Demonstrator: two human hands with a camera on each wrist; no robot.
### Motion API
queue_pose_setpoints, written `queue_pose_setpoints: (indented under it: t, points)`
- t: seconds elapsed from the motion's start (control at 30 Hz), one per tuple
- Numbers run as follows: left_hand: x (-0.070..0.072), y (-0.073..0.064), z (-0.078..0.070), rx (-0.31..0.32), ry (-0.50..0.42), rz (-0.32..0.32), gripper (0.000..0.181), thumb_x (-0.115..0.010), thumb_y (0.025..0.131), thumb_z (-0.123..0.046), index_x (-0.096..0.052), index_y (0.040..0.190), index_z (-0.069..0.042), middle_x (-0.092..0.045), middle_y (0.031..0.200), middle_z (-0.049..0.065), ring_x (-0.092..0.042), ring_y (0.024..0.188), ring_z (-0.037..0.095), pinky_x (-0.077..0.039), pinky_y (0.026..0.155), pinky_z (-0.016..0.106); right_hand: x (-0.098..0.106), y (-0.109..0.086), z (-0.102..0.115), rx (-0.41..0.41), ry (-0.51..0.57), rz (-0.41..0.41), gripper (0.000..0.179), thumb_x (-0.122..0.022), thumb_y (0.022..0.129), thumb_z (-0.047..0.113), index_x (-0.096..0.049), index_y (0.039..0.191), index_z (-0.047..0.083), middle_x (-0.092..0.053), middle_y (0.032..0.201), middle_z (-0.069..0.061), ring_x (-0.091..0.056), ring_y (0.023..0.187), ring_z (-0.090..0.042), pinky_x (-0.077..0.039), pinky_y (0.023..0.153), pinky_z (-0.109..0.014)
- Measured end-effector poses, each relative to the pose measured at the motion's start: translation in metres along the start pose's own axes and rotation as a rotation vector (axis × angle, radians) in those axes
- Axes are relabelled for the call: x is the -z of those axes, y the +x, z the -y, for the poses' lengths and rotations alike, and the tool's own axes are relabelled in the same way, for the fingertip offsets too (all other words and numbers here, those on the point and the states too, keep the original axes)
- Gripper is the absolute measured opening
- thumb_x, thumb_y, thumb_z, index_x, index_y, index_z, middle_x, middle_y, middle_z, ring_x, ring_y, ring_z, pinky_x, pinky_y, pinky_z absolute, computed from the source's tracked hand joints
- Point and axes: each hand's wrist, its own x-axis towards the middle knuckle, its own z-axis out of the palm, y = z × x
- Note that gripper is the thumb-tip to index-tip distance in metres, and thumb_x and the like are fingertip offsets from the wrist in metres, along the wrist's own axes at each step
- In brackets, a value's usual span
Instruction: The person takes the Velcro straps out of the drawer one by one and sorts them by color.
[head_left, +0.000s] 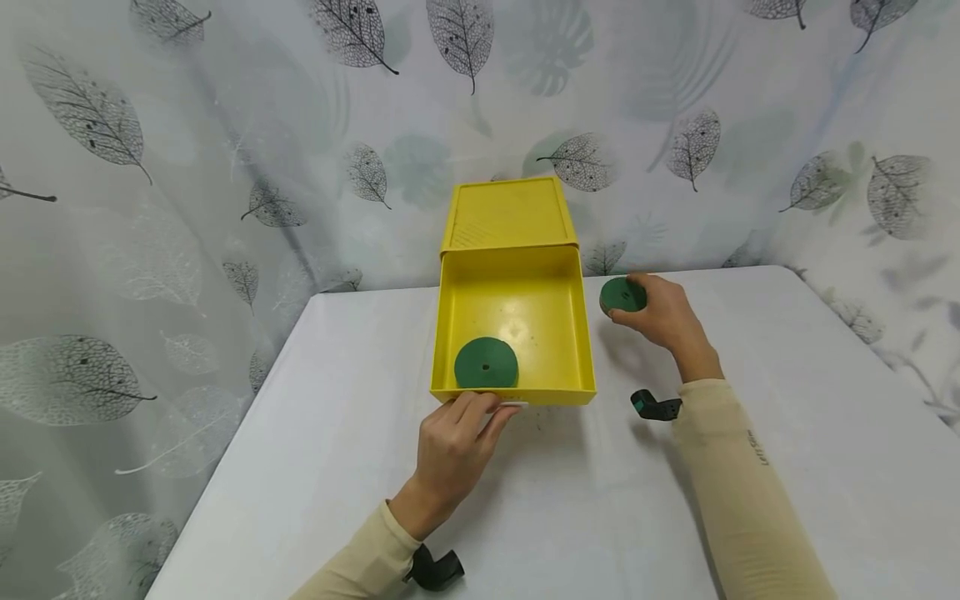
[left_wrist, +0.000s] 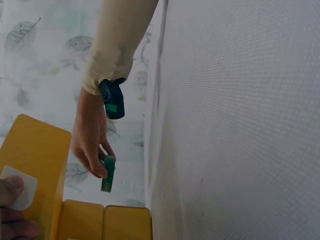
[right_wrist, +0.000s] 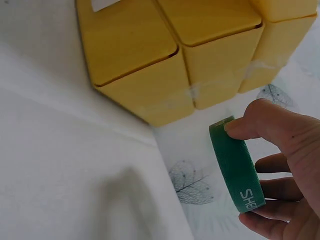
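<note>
Plainly, both hands grip: left, a white tab; right, a green roll.

At the table's far edge, midway across, stands the cabinet, with the backdrop behind it. The drawer extends from the cabinet toward the near side. The first roll lies in its near left corner. The left hand is at the drawer's near edge, on the handle. Right of the drawer, above the table, the second roll sits between the drawer and the right hand, in that hand's fingers.
</note>
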Motion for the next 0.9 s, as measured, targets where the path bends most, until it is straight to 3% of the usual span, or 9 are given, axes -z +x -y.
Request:
queue_pose_setpoints:
  t: [0.27,0.9]
  points:
    - [0.0,0.001,0.0,-0.01,-0.002,0.002,0.033,-0.065,0.102,-0.036,-0.067,0.091,-0.005,-0.066,0.08,0.003,-0.06,0.057,0.014,-0.054,0.054,0.023,-0.014,0.005,-0.012,-0.078,-0.005,0.064,0.077,-0.078,0.092,0.03,-0.044,0.147,-0.012,-0.05,0.141,-0.035,-0.05,0.12,-0.048,-0.044,0.104,-0.063]
    - [0.002,0.0,0.003,-0.004,0.0,0.004,0.033,-0.065,0.103,-0.035,-0.067,0.091,-0.004,-0.065,0.079,0.003,-0.059,0.057,0.014,-0.053,0.053,0.023,-0.045,0.011,-0.031,-0.166,-0.006,0.161,0.077,-0.077,0.094,0.027,-0.042,0.149,-0.013,-0.048,0.143,-0.036,-0.049,0.124,-0.048,-0.04,0.109,-0.061]
